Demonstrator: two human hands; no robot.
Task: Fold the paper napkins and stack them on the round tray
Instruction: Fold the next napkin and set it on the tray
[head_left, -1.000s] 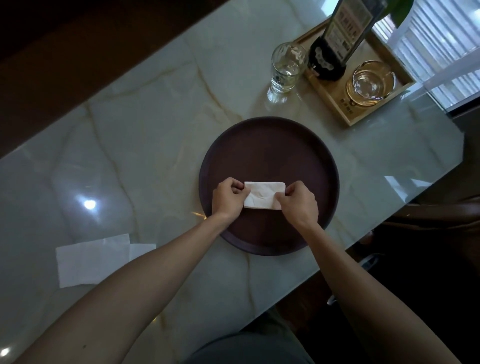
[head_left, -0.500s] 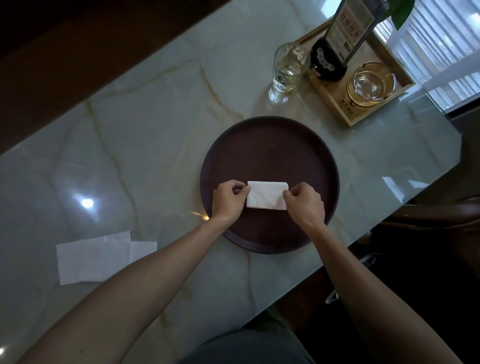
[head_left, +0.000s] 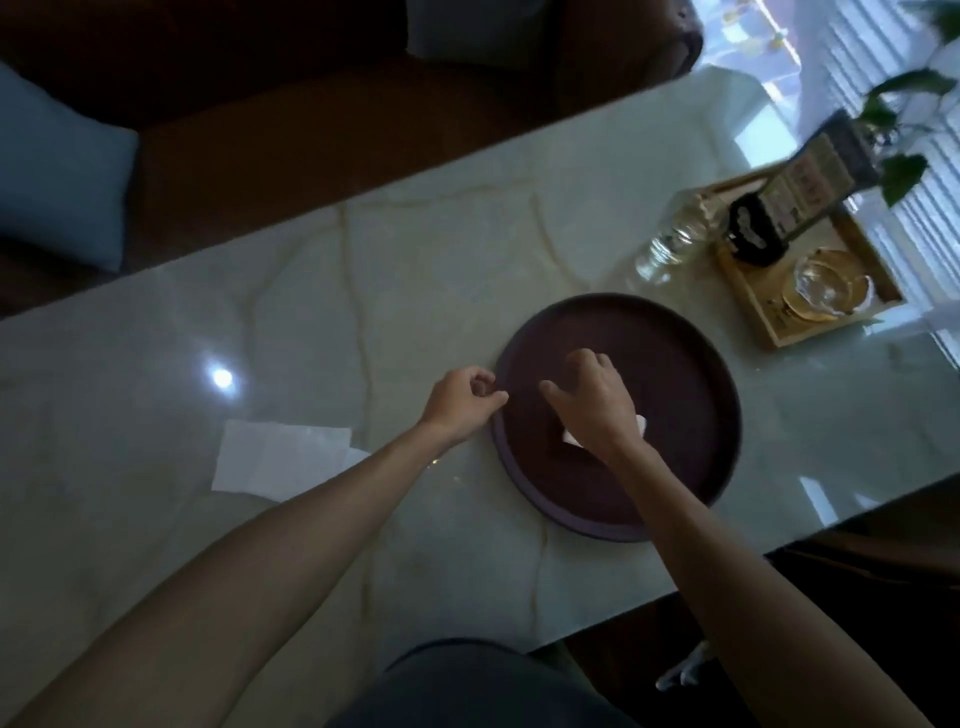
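Observation:
The round dark brown tray (head_left: 680, 395) lies on the marble table. A folded white napkin (head_left: 571, 439) rests on it, mostly hidden under my right hand (head_left: 592, 400); only two small white corners show. My right hand hovers over the napkin with its fingers loosely bent, gripping nothing that I can see. My left hand (head_left: 462, 400) is at the tray's left rim, fingers curled in, thumb against forefinger, holding nothing. Flat unfolded napkins (head_left: 280, 462) lie on the table to the left, partly under my left forearm.
A drinking glass (head_left: 670, 244) stands beyond the tray. A wooden tray (head_left: 810, 338) at the right holds a dark menu stand (head_left: 779, 208) and a glass ashtray (head_left: 826, 288). The table's near edge runs close by the round tray. A blue cushion (head_left: 57, 171) lies far left.
Both hands have let go of the folded napkin's ends. My left hand drew back to the tray's left rim, my right hand slid left over the napkin. The view swung left.

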